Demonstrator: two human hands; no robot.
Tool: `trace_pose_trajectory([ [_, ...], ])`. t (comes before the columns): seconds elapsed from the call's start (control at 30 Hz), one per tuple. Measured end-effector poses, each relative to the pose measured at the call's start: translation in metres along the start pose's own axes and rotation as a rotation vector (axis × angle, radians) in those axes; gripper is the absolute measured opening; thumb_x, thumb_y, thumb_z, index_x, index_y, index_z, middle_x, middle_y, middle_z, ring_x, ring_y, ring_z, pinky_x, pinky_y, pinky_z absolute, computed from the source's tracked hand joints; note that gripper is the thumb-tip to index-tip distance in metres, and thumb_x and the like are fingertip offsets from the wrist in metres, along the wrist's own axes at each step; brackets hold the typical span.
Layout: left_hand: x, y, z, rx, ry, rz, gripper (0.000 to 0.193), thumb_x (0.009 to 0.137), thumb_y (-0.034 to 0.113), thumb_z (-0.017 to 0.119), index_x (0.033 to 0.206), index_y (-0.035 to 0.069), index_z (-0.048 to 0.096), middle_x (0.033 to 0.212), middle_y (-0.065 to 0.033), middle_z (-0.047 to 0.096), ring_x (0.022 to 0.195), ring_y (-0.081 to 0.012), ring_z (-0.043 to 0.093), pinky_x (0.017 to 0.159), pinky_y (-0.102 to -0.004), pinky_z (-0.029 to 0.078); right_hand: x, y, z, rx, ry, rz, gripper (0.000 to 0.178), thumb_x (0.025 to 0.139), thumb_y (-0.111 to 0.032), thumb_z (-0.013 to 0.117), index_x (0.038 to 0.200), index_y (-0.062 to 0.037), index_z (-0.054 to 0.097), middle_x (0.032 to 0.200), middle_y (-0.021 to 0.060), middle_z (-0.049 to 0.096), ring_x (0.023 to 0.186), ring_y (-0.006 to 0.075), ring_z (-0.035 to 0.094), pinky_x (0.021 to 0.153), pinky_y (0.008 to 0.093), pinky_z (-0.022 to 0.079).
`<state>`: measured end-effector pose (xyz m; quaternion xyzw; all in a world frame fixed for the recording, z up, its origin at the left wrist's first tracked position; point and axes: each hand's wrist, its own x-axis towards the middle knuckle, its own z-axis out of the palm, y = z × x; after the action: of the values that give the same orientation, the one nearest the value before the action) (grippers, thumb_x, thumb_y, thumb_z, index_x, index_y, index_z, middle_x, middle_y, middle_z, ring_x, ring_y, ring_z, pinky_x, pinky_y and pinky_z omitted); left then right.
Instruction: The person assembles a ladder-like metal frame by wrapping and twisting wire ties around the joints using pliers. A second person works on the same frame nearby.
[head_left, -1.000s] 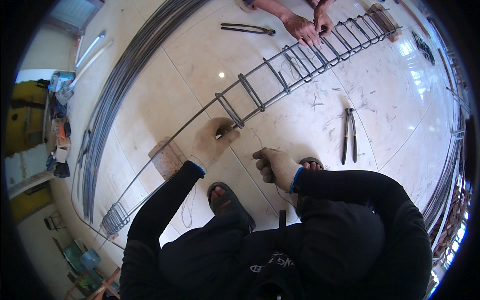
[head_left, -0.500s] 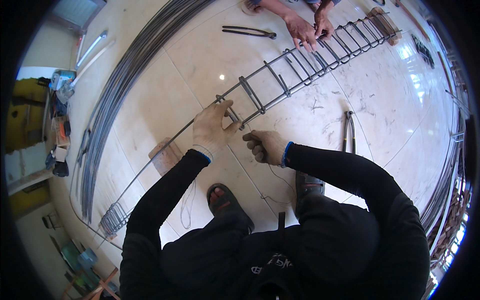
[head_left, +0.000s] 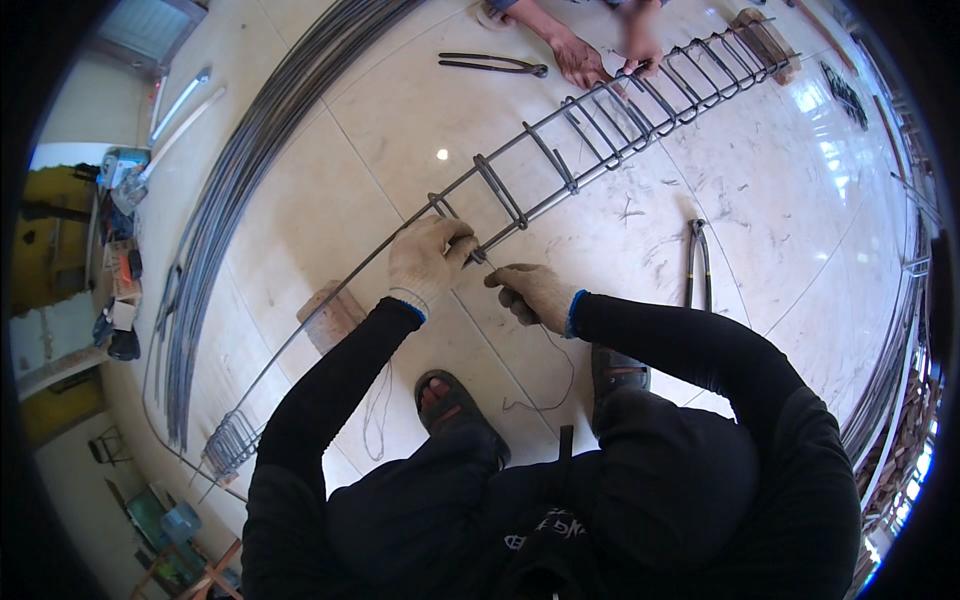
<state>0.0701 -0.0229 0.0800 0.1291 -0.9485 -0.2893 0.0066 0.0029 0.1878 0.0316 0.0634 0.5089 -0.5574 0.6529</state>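
A long rebar cage [head_left: 545, 211] of dark bars and square stirrups runs diagonally over the floor. My left hand [head_left: 424, 262], in a cream knit glove, is closed at the cage's near end, its fingertips around the end stirrup [head_left: 440, 206], most of which the hand hides. Just right of it, my gloved right hand [head_left: 538, 294] pinches a thin tie wire [head_left: 487, 264] beside the corner of stirrup and lower bar. A loose length of wire [head_left: 572, 372] hangs below this hand to the floor. Farther up the cage, a co-worker's two bare hands [head_left: 585, 62] work at the stirrups.
Pincers [head_left: 490, 63] lie beyond the cage, and another pair [head_left: 698, 262] lies right of my right hand. Wooden blocks [head_left: 333, 316] prop the bars. Long rods [head_left: 262, 130] lie bundled at left, near several stacked stirrups [head_left: 232, 440]. My sandalled feet [head_left: 447, 405] are below my hands.
My left hand's fingers have curled in from a wide spread to close near the lower corner. My right hand has shifted slightly with the wire, whose loose tail swung. The co-worker's hands moved slightly.
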Motion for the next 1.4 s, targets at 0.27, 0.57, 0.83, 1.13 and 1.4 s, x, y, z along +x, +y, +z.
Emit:
trace_pose_trajectory([
  [0.27, -0.010, -0.016, 0.007, -0.069, 0.070, 0.133, 0.017, 0.096, 0.018, 0.073, 0.105, 0.005, 0.077, 0.101, -0.0127, 0.075, 0.091, -0.0328, 0.071, 0.082, -0.0416, 0.056, 0.006, -0.011, 0.008, -0.103, 0.180, -0.028, 0.036, 0.100, -0.027, 0.067, 0.118, 0.0031, 0.070, 0.090, 0.0119, 0.073, 0.067, 0.0179, 0.069, 0.055, 0.0328, 0.056],
  [0.57, -0.026, -0.013, 0.012, -0.352, 0.070, -0.083, 0.016, 0.092, 0.011, 0.078, 0.107, 0.006, 0.077, 0.099, -0.0100, 0.075, 0.089, -0.0222, 0.072, 0.078, -0.0348, 0.056, 0.028, -0.017, 0.014, -0.213, 0.233, -0.036, 0.031, 0.102, -0.026, 0.066, 0.113, 0.0020, 0.072, 0.084, 0.0110, 0.073, 0.059, 0.0175, 0.066, 0.048, 0.0324, 0.052],
  [0.83, -0.016, -0.030, 0.006, -0.187, -0.005, 0.128, 0.024, 0.082, 0.016, 0.086, 0.105, 0.011, 0.079, 0.098, -0.0059, 0.075, 0.088, -0.0238, 0.071, 0.076, -0.0362, 0.057, 0.029, -0.005, 0.004, -0.235, 0.183, -0.130, 0.033, 0.101, -0.025, 0.068, 0.118, 0.0033, 0.071, 0.083, 0.0102, 0.070, 0.056, 0.0156, 0.061, 0.046, 0.0311, 0.048],
  [1.13, -0.023, -0.019, 0.017, -0.414, 0.054, -0.061, 0.019, 0.083, 0.012, 0.087, 0.101, 0.009, 0.081, 0.096, -0.0068, 0.076, 0.086, -0.0212, 0.074, 0.075, -0.0324, 0.057, 0.029, -0.009, 0.011, -0.170, 0.223, -0.110, 0.035, 0.101, -0.026, 0.068, 0.119, 0.0040, 0.070, 0.082, 0.0102, 0.069, 0.058, 0.0152, 0.060, 0.047, 0.0310, 0.047],
  [1.4, -0.021, -0.019, 0.021, -0.453, 0.065, -0.045, 0.015, 0.085, 0.001, 0.082, 0.099, 0.004, 0.079, 0.097, -0.0070, 0.074, 0.087, -0.0177, 0.073, 0.076, -0.0305, 0.058, 0.027, -0.012, 0.018, -0.123, 0.267, -0.066, 0.032, 0.101, -0.027, 0.064, 0.111, 0.0029, 0.071, 0.086, 0.0108, 0.070, 0.062, 0.0171, 0.062, 0.049, 0.0332, 0.047],
])
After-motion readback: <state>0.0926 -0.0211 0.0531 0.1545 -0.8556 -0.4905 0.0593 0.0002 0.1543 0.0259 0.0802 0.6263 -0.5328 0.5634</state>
